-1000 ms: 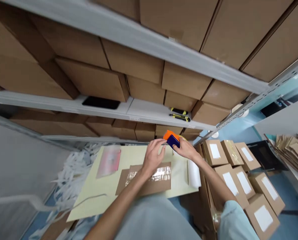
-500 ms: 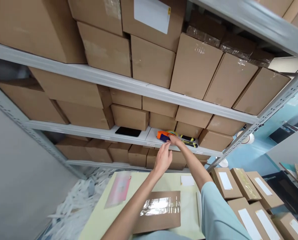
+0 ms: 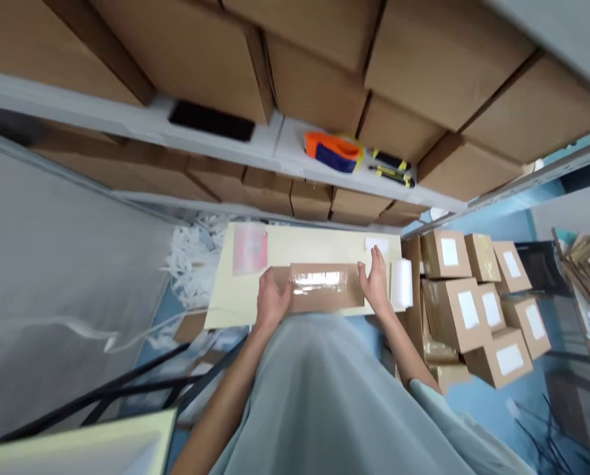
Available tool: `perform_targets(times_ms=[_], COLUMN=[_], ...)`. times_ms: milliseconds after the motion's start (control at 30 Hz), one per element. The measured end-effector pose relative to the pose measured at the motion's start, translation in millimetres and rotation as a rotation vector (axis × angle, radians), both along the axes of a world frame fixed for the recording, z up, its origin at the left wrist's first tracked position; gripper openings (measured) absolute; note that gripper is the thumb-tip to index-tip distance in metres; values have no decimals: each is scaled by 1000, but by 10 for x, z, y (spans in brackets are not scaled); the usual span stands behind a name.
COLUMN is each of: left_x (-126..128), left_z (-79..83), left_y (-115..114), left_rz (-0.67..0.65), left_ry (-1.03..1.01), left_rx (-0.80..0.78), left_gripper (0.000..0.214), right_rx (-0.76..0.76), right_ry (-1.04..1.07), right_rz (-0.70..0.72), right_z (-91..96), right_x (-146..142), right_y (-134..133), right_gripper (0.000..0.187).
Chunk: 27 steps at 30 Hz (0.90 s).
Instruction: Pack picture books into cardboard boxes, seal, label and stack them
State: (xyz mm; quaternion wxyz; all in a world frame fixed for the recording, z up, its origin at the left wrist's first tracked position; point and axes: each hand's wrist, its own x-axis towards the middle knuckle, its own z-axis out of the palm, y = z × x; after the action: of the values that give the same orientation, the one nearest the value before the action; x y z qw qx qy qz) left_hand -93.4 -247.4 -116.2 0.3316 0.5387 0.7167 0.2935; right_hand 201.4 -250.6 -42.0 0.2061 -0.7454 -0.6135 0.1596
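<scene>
A closed cardboard box (image 3: 327, 302) with shiny clear tape along its top lies on the pale yellow table (image 3: 319, 244) right in front of me. My left hand (image 3: 273, 298) grips the box at its left end, thumb on the near side. At the right end my right hand (image 3: 374, 280) is open, fingers stretched out and pointing away, its thumb side by the box edge. On the shelf above lie an orange and blue tape dispenser (image 3: 333, 152) and two black and yellow cutters (image 3: 393, 168), with neither hand on them.
Beside the box lie a pink and clear plastic sleeve (image 3: 250, 249), a white label (image 3: 377, 245) and a white roll (image 3: 401, 284). Labelled cartons (image 3: 456, 310) are stacked at the right. A shelf edge (image 3: 255, 155) crosses ahead, with a black flat object (image 3: 212, 121) on it.
My right hand has left the tape dispenser on the shelf. Both hands have come down to the box on the table, and my view has tilted downward.
</scene>
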Motion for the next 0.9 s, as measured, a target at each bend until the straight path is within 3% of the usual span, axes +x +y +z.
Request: perform_targets(times_ms=[67, 167, 333, 467, 567, 667, 800, 900], left_x=[38, 219, 561, 674, 604, 465, 321, 274], left_z=[-35, -30, -8, -87, -169, -226, -240, -204], left_y=[-177, -288, -251, -133, -84, -94, -120, -137], left_rz=[-17, -85, -57, 39, 27, -20, -70, -67], left_ry=[18, 44, 123, 196, 233, 187, 96, 47], left_rx=[-86, -189, -232, -319, -402, -361, -312, -218], left_gripper=[68, 65, 85, 101, 78, 56, 51, 59], right_rx=[-164, -363, -535, -704, -707, -638, -533, -445], right_ry=[59, 98, -8, -63, -26, 48, 10, -7], right_rz=[-67, -136, -239, -296, -265, -202, -88, -179], right_z=[-204, -378, -466, -525, -609, -667, -659, -611], right_x=[-98, -257, -347, -288, -201, -105, -16, -2], right_y=[-516, -794, -519, -334, -352, -427, -494, -521], right_gripper=[77, 85, 98, 91, 74, 66, 69, 73])
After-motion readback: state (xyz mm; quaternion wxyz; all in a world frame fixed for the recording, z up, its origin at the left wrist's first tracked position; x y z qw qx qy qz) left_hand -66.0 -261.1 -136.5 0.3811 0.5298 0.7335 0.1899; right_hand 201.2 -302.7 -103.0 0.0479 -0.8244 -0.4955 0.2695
